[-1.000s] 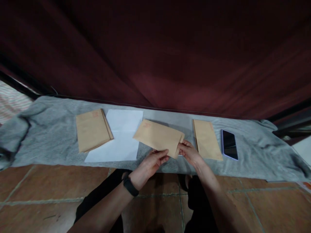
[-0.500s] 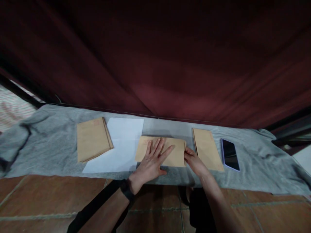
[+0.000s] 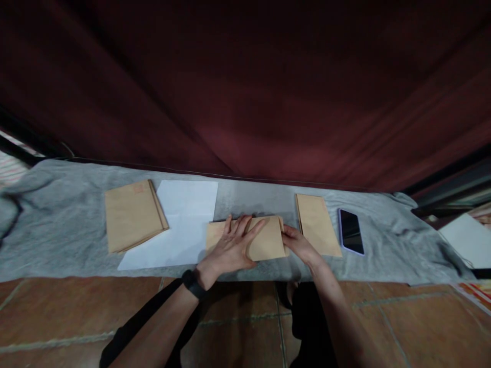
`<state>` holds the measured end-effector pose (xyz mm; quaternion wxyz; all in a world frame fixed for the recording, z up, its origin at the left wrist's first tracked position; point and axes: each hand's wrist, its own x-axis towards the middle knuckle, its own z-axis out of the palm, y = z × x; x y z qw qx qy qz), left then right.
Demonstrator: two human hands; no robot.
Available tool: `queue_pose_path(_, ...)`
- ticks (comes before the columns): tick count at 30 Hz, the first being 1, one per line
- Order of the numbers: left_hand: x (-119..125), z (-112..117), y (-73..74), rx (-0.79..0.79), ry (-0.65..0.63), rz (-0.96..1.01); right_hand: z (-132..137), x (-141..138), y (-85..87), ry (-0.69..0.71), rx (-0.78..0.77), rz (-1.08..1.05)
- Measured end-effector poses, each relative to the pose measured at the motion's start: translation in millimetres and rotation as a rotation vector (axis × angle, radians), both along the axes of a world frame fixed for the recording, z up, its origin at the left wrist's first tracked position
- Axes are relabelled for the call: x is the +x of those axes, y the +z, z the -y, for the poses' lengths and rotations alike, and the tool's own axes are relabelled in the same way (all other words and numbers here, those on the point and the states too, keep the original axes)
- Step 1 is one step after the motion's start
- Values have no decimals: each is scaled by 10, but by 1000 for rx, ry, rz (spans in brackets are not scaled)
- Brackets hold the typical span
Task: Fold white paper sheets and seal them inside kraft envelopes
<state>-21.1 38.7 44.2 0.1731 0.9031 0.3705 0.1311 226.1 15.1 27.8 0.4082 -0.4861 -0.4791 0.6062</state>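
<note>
A tan, rectangular paper envelope (image 3: 268,243) lay lengthwise in front of the person, near the front edge of the cloth-covered surface. The left hand (image 3: 230,244) was spread open and palm down across its left half, fingers fanned and thumb apart, resting on the paper rather than gripping it. The right hand (image 3: 299,244) was at the envelope's right end, its fingers drawn together and bent in against the layered short edge; the fingertips were partly hidden, so whether they pinched the paper could not be told. The paper looked smooth and matt, its layers slightly parted at that end.

Both forearms reached forward from the bottom of the view, bare, angling inward; a black band (image 3: 194,284) circled the left wrist.

Just left of the envelope was a flat white paper sheet (image 3: 187,214), its left part overlapped by a pile of tan paper envelopes (image 3: 135,217) with faint red print. To the right lay a narrower tan paper stack (image 3: 319,227), then a dark-screened phone in a lilac case (image 3: 351,232). All rested on soft, rumpled grey cloth (image 3: 395,248). Behind hung a dark maroon curtain (image 3: 245,102); below were brown floor tiles (image 3: 76,312).
</note>
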Motion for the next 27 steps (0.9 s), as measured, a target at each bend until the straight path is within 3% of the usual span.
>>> queue_pose_path(7,6,-11,-10,99,29,-45,-55,-8,-134,-127,66,169)
queue_pose_path(11,27,2,19,140,59,-90,-52,24,-46,-464,264,293)
queue_pose_path(13,38,14,38,160,71,-99,-23,56,34,-543,267,272)
queue_pose_path(15,48,28,49,172,76,-97,21,84,103,-432,177,161)
queue_pose_path(18,61,62,45,175,46,-92,97,101,148,-114,-13,17)
queue_pose_path(20,68,90,33,169,3,-86,145,98,147,19,-121,-35)
queue_pose_path(27,67,133,38,153,-127,-72,202,10,129,55,-279,-142)
